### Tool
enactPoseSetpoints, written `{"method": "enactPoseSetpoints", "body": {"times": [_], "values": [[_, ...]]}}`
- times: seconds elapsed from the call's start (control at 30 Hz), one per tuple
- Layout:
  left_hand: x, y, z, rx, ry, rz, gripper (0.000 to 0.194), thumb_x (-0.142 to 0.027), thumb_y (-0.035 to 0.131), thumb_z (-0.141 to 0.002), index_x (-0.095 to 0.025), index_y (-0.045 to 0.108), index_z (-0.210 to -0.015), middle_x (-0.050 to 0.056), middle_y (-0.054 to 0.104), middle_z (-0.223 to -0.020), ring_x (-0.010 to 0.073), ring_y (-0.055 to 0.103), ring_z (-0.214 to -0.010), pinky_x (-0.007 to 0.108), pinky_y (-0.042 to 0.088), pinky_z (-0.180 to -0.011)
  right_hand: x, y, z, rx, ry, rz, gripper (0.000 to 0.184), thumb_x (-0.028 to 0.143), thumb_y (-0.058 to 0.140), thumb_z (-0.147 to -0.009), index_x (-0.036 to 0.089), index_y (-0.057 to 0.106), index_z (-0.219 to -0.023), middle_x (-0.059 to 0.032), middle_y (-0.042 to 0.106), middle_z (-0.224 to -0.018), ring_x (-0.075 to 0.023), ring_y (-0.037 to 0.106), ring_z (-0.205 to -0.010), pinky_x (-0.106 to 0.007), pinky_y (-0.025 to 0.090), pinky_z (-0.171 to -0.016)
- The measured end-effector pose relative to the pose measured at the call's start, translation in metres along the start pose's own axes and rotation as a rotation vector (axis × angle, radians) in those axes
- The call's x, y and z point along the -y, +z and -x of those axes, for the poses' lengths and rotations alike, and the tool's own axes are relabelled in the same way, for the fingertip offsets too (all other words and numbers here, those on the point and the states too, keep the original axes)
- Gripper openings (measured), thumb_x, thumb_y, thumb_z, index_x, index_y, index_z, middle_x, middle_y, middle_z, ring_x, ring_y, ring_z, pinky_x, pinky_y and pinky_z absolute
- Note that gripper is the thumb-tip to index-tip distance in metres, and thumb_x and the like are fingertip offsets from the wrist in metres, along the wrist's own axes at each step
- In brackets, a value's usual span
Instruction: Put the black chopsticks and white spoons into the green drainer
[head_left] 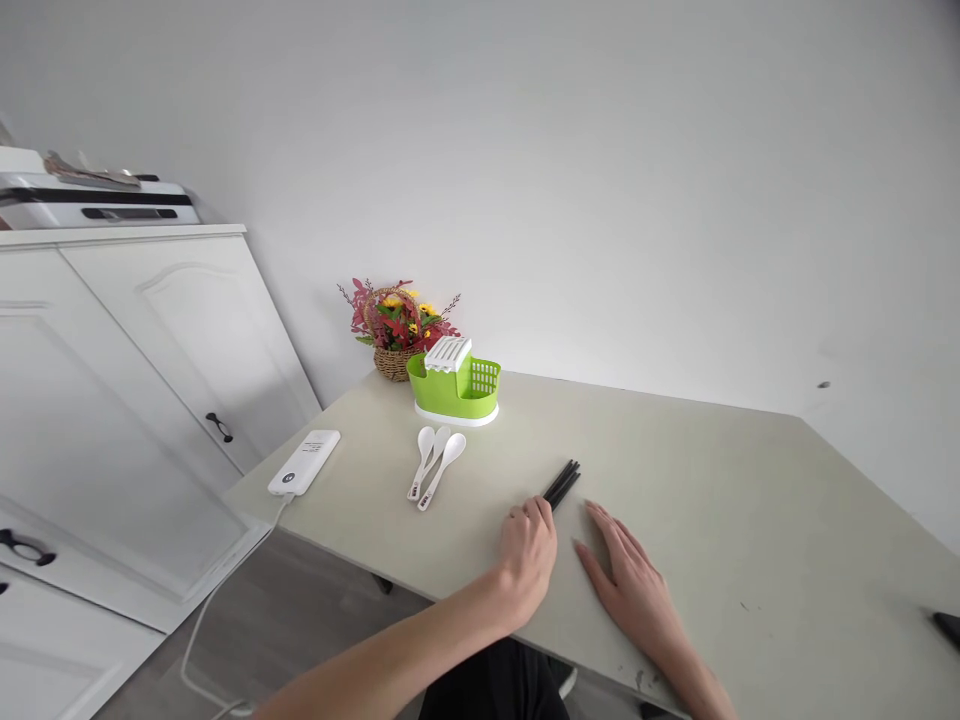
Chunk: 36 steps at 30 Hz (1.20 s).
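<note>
My left hand (527,556) rests on the pale table (720,520) with its fingers curled over the near ends of black chopsticks (563,482), which stick out beyond the fingertips. My right hand (628,580) lies flat on the table just to the right, fingers stretched out, holding nothing. Three white spoons (435,464) lie side by side further left. Behind them stands a green cutlery holder (455,385) with a white slotted lid.
A basket of red and yellow flowers (397,330) sits at the table's far corner by the wall. A white power bank (304,462) with a cable lies near the left edge. White cabinets (150,380) stand at the left. A dark object (949,627) shows at the right edge.
</note>
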<state>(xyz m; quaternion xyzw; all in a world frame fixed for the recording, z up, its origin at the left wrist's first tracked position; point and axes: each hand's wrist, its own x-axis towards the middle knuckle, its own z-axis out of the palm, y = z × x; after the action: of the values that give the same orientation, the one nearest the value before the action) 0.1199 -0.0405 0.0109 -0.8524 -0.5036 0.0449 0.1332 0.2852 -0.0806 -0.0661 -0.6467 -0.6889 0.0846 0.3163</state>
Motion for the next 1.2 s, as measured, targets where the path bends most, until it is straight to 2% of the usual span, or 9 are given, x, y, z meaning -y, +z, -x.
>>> {"method": "enactPoseSetpoints", "body": {"times": [0.13,0.27,0.4,0.53,0.6,0.7,0.9,1.1,1.2], "values": [[-0.006,0.002,-0.001,-0.014,-0.038,-0.030,0.036,-0.004,0.064,-0.086,-0.012,0.067,-0.121,0.018,0.069,-0.103,0.0301,0.066,-0.089,0.038,0.055,-0.072,0.000,-0.002,0.000,0.012,0.004,-0.005,0.061,0.054,0.038,-0.105,0.027,0.037,-0.159,-0.0054,0.046,-0.163,-0.0273,0.042,-0.150,-0.051,0.038,-0.123],[0.007,-0.008,0.003,-0.037,-0.039,0.055,0.027,-0.016,0.064,-0.093,-0.009,0.066,-0.119,0.018,0.068,-0.101,0.0305,0.065,-0.093,0.041,0.053,-0.081,0.002,-0.003,0.000,0.022,0.017,-0.009,0.061,0.055,0.037,-0.105,0.026,0.037,-0.159,-0.0051,0.046,-0.162,-0.0273,0.042,-0.150,-0.050,0.037,-0.123],[0.048,-0.021,0.010,-0.152,-0.118,0.161,0.027,-0.029,0.046,-0.106,-0.014,0.063,-0.121,0.017,0.066,-0.118,0.0298,0.062,-0.108,0.043,0.050,-0.095,0.004,-0.005,-0.001,0.033,0.040,-0.024,0.062,0.056,0.038,-0.104,0.030,0.036,-0.161,-0.0029,0.045,-0.163,-0.0280,0.041,-0.151,-0.050,0.040,-0.121],[0.107,-0.016,0.015,-0.161,-0.372,0.131,0.039,-0.035,0.052,-0.104,-0.008,0.058,-0.131,0.025,0.058,-0.137,0.0377,0.055,-0.124,0.048,0.046,-0.103,0.004,-0.005,-0.001,0.034,0.044,-0.028,0.062,0.056,0.038,-0.105,0.029,0.036,-0.161,-0.0031,0.047,-0.162,-0.0278,0.041,-0.151,-0.050,0.041,-0.121],[0.133,-0.007,0.018,-0.135,-0.473,0.096,0.045,-0.043,0.055,-0.102,-0.006,0.059,-0.127,0.027,0.059,-0.130,0.0398,0.056,-0.119,0.050,0.046,-0.100,0.004,-0.005,-0.001,0.022,0.038,-0.028,0.062,0.055,0.038,-0.104,0.029,0.037,-0.160,-0.0036,0.048,-0.162,-0.0278,0.042,-0.150,-0.050,0.041,-0.121],[0.158,0.007,0.021,-0.103,-0.527,0.055,0.046,-0.050,0.055,-0.101,-0.007,0.062,-0.116,0.025,0.062,-0.119,0.0385,0.057,-0.110,0.048,0.047,-0.095,0.003,-0.004,-0.001,0.006,0.023,-0.030,0.061,0.054,0.039,-0.104,0.030,0.038,-0.160,-0.0034,0.049,-0.161,-0.0277,0.043,-0.149,-0.050,0.041,-0.121],[0.166,0.023,0.018,-0.058,-0.530,0.080,0.043,-0.045,0.048,-0.104,-0.007,0.060,-0.121,0.024,0.062,-0.114,0.0376,0.059,-0.106,0.047,0.046,-0.093,0.002,-0.003,0.001,0.004,0.033,-0.021,0.061,0.055,0.038,-0.104,0.031,0.038,-0.160,-0.0026,0.049,-0.161,-0.0282,0.043,-0.149,-0.050,0.042,-0.120],[0.160,0.028,0.005,0.038,-0.507,0.124,0.029,-0.023,0.043,-0.107,-0.007,0.056,-0.127,0.022,0.067,-0.109,0.0331,0.067,-0.103,0.041,0.050,-0.091,0.004,-0.008,0.001,0.025,0.030,-0.019,0.061,0.055,0.037,-0.104,0.031,0.038,-0.160,-0.0026,0.048,-0.161,-0.0277,0.043,-0.149,-0.051,0.040,-0.121],[0.154,0.030,0.001,0.065,-0.485,0.152,0.031,-0.013,0.036,-0.106,-0.007,0.054,-0.130,0.022,0.067,-0.114,0.0310,0.069,-0.103,0.037,0.053,-0.086,0.005,-0.009,0.002,0.055,0.052,-0.016,0.062,0.057,0.036,-0.104,0.030,0.037,-0.160,-0.0021,0.046,-0.162,-0.0276,0.041,-0.151,-0.051,0.040,-0.122]]}}
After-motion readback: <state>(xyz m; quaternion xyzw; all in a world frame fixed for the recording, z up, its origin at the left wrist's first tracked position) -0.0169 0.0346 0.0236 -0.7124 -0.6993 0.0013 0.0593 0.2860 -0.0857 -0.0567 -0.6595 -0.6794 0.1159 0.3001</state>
